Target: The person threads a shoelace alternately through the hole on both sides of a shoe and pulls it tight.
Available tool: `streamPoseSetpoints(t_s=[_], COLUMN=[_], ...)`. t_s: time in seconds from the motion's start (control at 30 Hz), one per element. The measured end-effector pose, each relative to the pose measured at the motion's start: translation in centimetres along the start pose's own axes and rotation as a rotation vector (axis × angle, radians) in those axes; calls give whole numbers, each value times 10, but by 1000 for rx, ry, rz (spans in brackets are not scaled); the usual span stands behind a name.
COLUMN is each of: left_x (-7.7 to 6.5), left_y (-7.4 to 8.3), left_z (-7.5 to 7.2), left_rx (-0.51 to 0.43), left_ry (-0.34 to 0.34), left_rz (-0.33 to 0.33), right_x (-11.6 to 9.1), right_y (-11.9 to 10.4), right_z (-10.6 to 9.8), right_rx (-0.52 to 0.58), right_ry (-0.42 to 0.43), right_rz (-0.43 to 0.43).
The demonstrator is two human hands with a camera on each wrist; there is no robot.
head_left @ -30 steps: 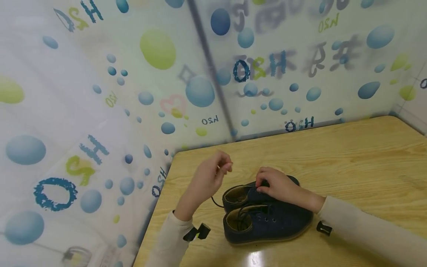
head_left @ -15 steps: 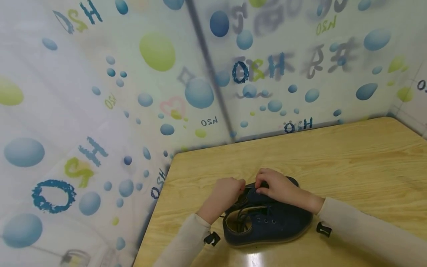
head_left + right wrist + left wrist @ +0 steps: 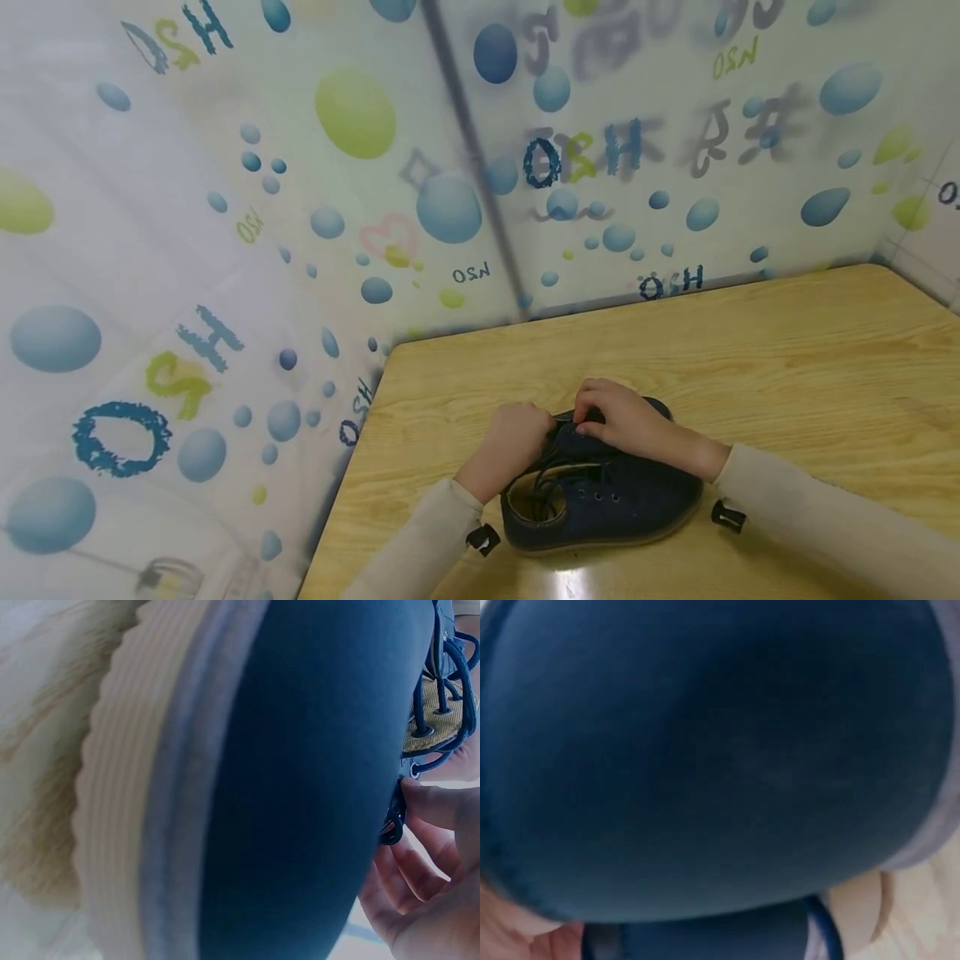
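Two navy lace-up shoes lie side by side, toes to the right. The near shoe (image 3: 637, 504) has dark laces (image 3: 542, 496) trailing into its opening. My right hand (image 3: 622, 417) reaches over it and pinches the eyelet edge of the far shoe (image 3: 573, 443). In the right wrist view, thumb and fingers of that right hand (image 3: 442, 877) meet at an eyelet edge beside a lace loop (image 3: 394, 827). My left hand (image 3: 517, 442) is curled at the far shoe's opening, apparently pinching a shoelace; its fingertips are hidden. Navy shoe upper (image 3: 720, 757) fills most of the left wrist view.
The shoes rest on a wood-grain table (image 3: 787, 358), near its left edge. Behind and to the left hangs a pale curtain (image 3: 360, 200) printed with blue and green drops. Each sleeve carries a small black wrist device (image 3: 483, 539).
My left hand came down from above and left of the shoes to the far shoe's opening, then edged slightly lower. My right hand has stayed in place on the far shoe.
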State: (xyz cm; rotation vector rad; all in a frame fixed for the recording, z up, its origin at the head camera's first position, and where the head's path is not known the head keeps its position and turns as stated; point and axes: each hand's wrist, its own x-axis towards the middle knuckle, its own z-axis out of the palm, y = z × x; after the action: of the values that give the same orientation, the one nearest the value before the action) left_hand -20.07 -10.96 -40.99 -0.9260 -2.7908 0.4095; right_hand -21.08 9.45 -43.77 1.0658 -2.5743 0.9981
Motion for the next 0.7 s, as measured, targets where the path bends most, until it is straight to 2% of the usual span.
streamPoseSetpoints(t_s=[0.13,0.37,0.53,0.63,0.7], left_x=[-2,-8,-11,-14,-15], left_y=[-7,-19,-28,-36,-41], left_z=[-2,-25,-35,-42,-47], left_rx=[-126,-585,-701,-747,-810], left_ry=[30,62,96,131,159], left_rz=[-7,-104,-157,-189,-204], right_x=[0,1,1,1,1], right_y=[-1,-4,-3,-2,-2], right_z=[-1,-3,-2,-1,-1], right_rx=[6,0,-9,-14,-14], right_ry=[-9,5,0,0,0], right_rz=[7,12,4,1,3])
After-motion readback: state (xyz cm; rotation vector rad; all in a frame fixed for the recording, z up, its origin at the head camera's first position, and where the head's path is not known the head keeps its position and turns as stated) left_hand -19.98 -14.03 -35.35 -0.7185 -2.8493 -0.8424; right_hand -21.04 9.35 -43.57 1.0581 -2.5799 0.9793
